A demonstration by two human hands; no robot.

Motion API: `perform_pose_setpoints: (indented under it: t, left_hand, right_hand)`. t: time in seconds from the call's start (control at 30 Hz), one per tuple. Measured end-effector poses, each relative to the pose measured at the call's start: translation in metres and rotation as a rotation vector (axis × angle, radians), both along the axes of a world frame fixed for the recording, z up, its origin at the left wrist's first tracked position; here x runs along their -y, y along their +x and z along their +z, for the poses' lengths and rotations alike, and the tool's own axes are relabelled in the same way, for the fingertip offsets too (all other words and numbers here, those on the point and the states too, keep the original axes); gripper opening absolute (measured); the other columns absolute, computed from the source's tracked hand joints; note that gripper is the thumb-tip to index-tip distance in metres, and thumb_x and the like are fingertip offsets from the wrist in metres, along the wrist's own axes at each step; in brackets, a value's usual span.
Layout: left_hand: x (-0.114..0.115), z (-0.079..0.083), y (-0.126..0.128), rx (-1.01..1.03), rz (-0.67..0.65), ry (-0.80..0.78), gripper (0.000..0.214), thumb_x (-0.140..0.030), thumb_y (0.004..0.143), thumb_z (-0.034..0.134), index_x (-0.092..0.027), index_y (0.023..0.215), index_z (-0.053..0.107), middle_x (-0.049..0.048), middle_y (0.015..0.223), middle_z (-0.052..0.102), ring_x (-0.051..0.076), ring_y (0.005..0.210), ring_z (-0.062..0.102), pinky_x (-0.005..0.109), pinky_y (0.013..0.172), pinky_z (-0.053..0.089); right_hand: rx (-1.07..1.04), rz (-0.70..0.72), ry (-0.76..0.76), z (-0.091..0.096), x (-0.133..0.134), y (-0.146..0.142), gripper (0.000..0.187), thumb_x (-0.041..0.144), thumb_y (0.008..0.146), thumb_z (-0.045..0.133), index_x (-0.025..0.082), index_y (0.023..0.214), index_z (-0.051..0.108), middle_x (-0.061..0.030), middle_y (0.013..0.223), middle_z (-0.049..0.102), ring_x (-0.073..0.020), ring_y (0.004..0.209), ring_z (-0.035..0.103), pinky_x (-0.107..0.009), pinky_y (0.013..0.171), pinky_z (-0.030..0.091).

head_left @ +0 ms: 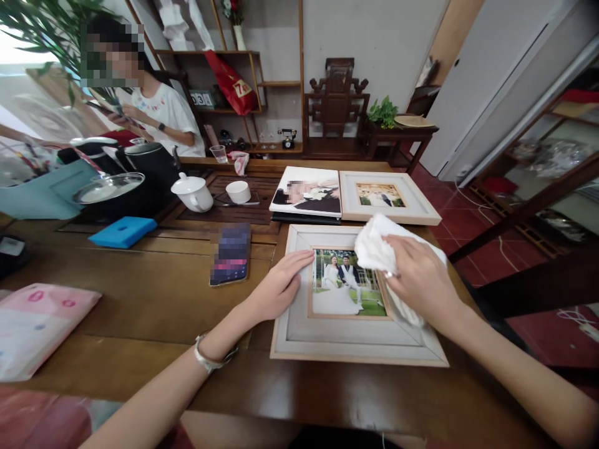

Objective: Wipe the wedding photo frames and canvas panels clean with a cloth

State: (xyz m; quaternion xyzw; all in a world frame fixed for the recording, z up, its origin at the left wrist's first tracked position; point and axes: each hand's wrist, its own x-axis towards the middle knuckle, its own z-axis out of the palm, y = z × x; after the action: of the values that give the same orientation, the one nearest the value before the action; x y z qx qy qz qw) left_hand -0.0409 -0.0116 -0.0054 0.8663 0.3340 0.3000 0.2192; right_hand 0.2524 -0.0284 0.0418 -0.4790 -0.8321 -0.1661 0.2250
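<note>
A white picture frame (337, 340) with a wide border lies flat on the table, holding a photo (349, 284) of a couple outdoors. My left hand (276, 284) rests on the frame's left border, fingers stretched out towards the photo's upper left corner. Bunched in my right hand (418, 280) is a white cloth (377, 240), held over the frame's upper right side. Part of the cloth hangs down across the right border and hides it. Behind this frame lie a second light frame (418, 201) with a photo and a photo panel (306, 178) on a dark item.
A phone (231, 252) lies left of the frame. Further left are a blue sponge-like block (122, 232), a lidded white cup (191, 192), a small white bowl (238, 191), a glass-lidded pot (110, 187) and a tissue pack (42, 327). Another person (171, 118) is across the table.
</note>
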Motion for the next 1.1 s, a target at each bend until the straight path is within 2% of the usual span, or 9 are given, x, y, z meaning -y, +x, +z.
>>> perform_pose_setpoints:
  t: [0.13,0.27,0.43,0.57,0.67,0.8,0.9,1.0,1.1]
  left_hand:
    - [-0.001,-0.001,0.001,-0.012,0.002,0.015,0.048,-0.007,0.092,0.037,-0.014,0.138,0.047,0.0151,0.143,0.049,0.024,0.136,0.042,0.05,0.115,0.034]
    - [0.0,0.001,0.002,-0.011,0.015,0.037,0.045,-0.008,0.091,0.039,-0.015,0.134,0.051,0.0146,0.137,0.054,0.025,0.132,0.047,0.049,0.112,0.038]
    - [0.001,0.008,0.004,0.018,0.005,0.033,0.043,-0.009,0.092,0.038,-0.02,0.129,0.058,0.011,0.135,0.057,0.025,0.127,0.051,0.045,0.108,0.042]
    - [0.001,0.008,0.004,0.001,0.013,0.02,0.043,-0.01,0.092,0.04,-0.021,0.129,0.058,0.0107,0.135,0.057,0.026,0.126,0.052,0.046,0.108,0.042]
    - [0.001,0.006,0.004,0.006,0.032,0.027,0.043,-0.012,0.091,0.043,-0.02,0.131,0.056,0.0117,0.135,0.057,0.027,0.127,0.051,0.048,0.109,0.04]
    - [0.002,0.006,0.004,0.012,0.022,0.005,0.037,-0.011,0.091,0.043,-0.019,0.123,0.061,0.0114,0.13,0.06,0.026,0.12,0.055,0.046,0.104,0.045]
    - [0.001,0.006,0.003,0.011,-0.006,0.0,0.039,-0.01,0.092,0.04,-0.02,0.123,0.061,0.0112,0.134,0.058,0.026,0.127,0.052,0.047,0.107,0.043]
    - [0.0,0.004,0.001,0.022,-0.01,0.001,0.042,-0.01,0.093,0.039,-0.021,0.129,0.057,0.0113,0.139,0.055,0.025,0.132,0.048,0.05,0.11,0.04]
    - [0.0,0.002,0.0,0.017,-0.008,-0.003,0.042,-0.011,0.094,0.038,-0.019,0.133,0.054,0.0126,0.139,0.054,0.025,0.134,0.047,0.051,0.112,0.038]
  right_hand:
    - [-0.15,0.157,-0.143,0.006,-0.043,-0.022,0.048,0.008,0.075,0.047,0.005,0.122,0.053,-0.0249,0.12,0.062,-0.0375,0.117,0.052,-0.057,0.096,0.041]
    - [-0.127,0.343,-0.284,-0.004,-0.067,-0.06,0.054,0.01,0.074,0.049,0.009,0.128,0.051,-0.0194,0.133,0.057,-0.0308,0.129,0.046,-0.052,0.107,0.036]
    - [-0.045,0.5,-0.409,-0.013,-0.075,-0.073,0.072,0.009,0.067,0.051,0.009,0.138,0.041,-0.0168,0.142,0.05,-0.025,0.141,0.03,-0.05,0.117,0.02]
    - [-0.023,0.567,-0.466,-0.007,-0.079,-0.071,0.077,0.002,0.064,0.041,0.007,0.142,0.037,-0.0179,0.149,0.04,-0.0222,0.143,0.026,-0.052,0.118,0.013]
    - [0.007,0.619,-0.49,-0.002,-0.08,-0.078,0.08,0.001,0.063,0.039,0.008,0.142,0.038,-0.0156,0.151,0.038,-0.0198,0.143,0.026,-0.051,0.118,0.013]
    - [0.045,0.599,-0.541,0.004,-0.074,-0.073,0.075,-0.001,0.066,0.037,0.006,0.141,0.04,-0.014,0.15,0.04,-0.0173,0.142,0.028,-0.047,0.119,0.016]
    - [0.089,0.549,-0.572,0.007,-0.067,-0.046,0.073,-0.001,0.068,0.036,0.007,0.14,0.044,-0.0121,0.148,0.043,-0.0195,0.141,0.032,-0.048,0.117,0.021]
    - [0.133,0.39,-0.55,0.008,-0.061,-0.008,0.071,0.0,0.069,0.038,0.015,0.137,0.049,-0.0074,0.145,0.049,-0.0254,0.136,0.04,-0.052,0.11,0.033]
    - [0.145,0.205,-0.458,0.009,-0.054,0.015,0.065,0.003,0.071,0.041,0.012,0.134,0.052,-0.0106,0.138,0.056,-0.0288,0.125,0.052,-0.048,0.102,0.043]
